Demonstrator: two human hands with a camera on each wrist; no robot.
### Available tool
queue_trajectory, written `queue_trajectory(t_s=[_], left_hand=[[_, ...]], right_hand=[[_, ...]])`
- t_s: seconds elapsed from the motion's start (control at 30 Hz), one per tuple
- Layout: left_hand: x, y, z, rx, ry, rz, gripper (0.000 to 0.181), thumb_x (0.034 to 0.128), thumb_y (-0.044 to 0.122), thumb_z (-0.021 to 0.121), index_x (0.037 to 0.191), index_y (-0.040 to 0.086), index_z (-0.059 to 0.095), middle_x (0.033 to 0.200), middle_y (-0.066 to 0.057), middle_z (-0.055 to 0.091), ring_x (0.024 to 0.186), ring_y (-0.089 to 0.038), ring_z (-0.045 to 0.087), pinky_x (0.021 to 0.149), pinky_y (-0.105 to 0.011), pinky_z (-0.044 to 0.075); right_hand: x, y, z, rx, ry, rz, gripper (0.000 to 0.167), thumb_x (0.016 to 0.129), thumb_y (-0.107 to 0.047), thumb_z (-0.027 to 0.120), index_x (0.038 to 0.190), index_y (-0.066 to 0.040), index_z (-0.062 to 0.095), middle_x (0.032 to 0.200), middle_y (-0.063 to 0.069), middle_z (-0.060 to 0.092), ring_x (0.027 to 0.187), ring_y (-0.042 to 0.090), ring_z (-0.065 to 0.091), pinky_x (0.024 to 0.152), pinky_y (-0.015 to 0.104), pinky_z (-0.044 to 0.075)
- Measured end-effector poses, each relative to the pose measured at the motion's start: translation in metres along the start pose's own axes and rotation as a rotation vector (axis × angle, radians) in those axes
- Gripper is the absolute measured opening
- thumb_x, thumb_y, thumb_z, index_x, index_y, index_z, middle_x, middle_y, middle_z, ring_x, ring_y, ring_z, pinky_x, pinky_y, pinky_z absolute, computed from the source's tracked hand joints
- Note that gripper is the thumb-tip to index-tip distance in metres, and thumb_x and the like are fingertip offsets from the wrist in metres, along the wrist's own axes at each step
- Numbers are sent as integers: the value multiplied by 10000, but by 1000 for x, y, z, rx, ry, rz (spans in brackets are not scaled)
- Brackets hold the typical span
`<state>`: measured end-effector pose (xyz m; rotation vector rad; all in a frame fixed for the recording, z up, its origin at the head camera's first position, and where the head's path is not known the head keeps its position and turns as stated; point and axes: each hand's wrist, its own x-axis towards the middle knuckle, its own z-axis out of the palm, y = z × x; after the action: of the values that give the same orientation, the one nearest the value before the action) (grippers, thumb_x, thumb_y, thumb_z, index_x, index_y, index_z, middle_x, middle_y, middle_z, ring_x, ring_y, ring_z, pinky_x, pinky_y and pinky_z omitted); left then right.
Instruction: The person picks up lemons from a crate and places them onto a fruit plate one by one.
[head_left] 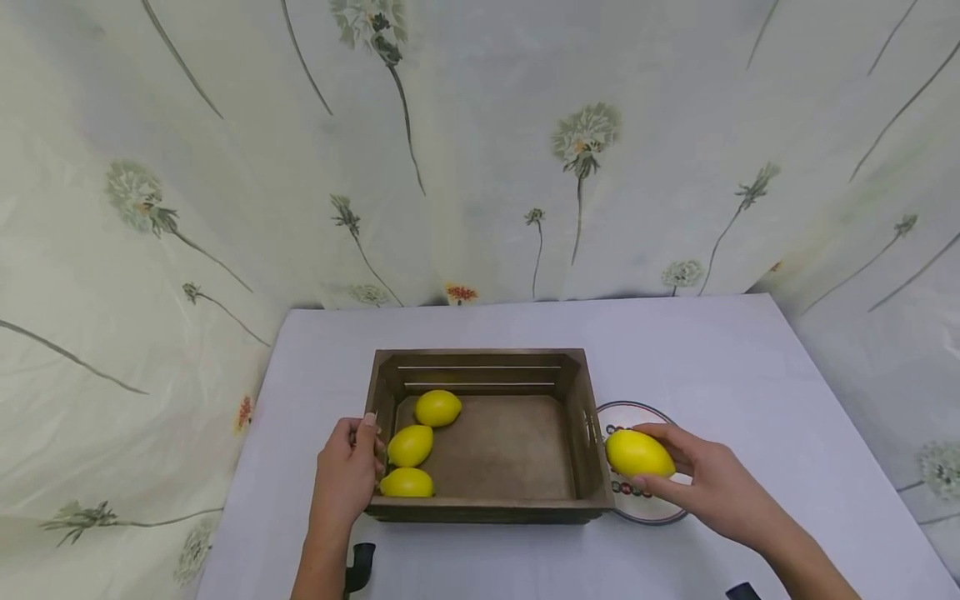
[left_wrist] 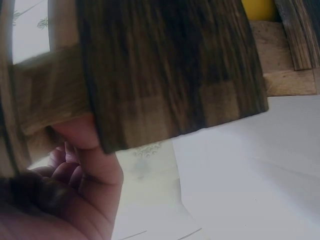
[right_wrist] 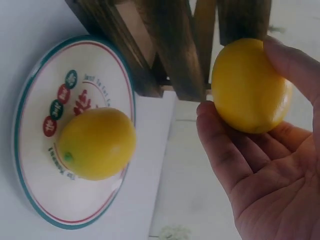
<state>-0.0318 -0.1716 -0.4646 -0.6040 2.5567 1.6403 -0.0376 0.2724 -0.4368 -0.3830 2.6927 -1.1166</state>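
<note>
Left hand: curled round the left wall of the brown slatted wooden crate, which should be held steady.
Right hand: a smooth yellow oval lemon is pinched between thumb and fingers.
Lemon's place: just outside the crate's right wall, near the round white plate.
Lifting: the rim should be cleared without knocking.

lemons in crate, plate rt
</note>
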Motion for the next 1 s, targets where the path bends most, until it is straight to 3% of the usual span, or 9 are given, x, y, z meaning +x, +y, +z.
queue_trajectory(t_s=[0.33, 0.63, 0.83, 1.0], left_hand=[[1, 0, 1, -10, -4, 3, 468, 1114, 485, 446, 1189, 43, 577, 973, -158, 647, 719, -292, 612, 605, -285, 538], [1, 1, 0, 14, -2, 6, 501, 1109, 514, 436, 1196, 39, 573, 959, -132, 649, 710, -263, 606, 595, -304, 534], [2, 1, 2, 17, 3, 0, 484, 1114, 487, 446, 1194, 28, 575, 941, -113, 650, 701, -258, 611, 587, -306, 539], [5, 3, 2, 23, 13, 1, 467, 1117, 473, 448, 1188, 29, 573, 939, -110, 653, 711, -263, 619, 585, -313, 540]], right_hand=[[-8, 17, 22, -15, 1, 42, 608, 912, -370, 832, 1393, -81, 596, 1299, 81, 686, 1058, 262, 735, 822, 254, 584], [-11, 24, 32, 0, -6, 104, 606, 892, -343, 850, 1359, -48, 601, 1287, 111, 684, 1075, 286, 720, 866, 378, 603], [-13, 29, 38, -22, -36, 187, 648, 860, -436, 858, 1359, -105, 611, 1308, 85, 677, 1059, 232, 690, 895, 423, 593], [-10, 32, 43, -66, -55, 253, 666, 833, -479, 865, 1351, -139, 621, 1239, 21, 684, 941, 169, 596, 822, 407, 540]])
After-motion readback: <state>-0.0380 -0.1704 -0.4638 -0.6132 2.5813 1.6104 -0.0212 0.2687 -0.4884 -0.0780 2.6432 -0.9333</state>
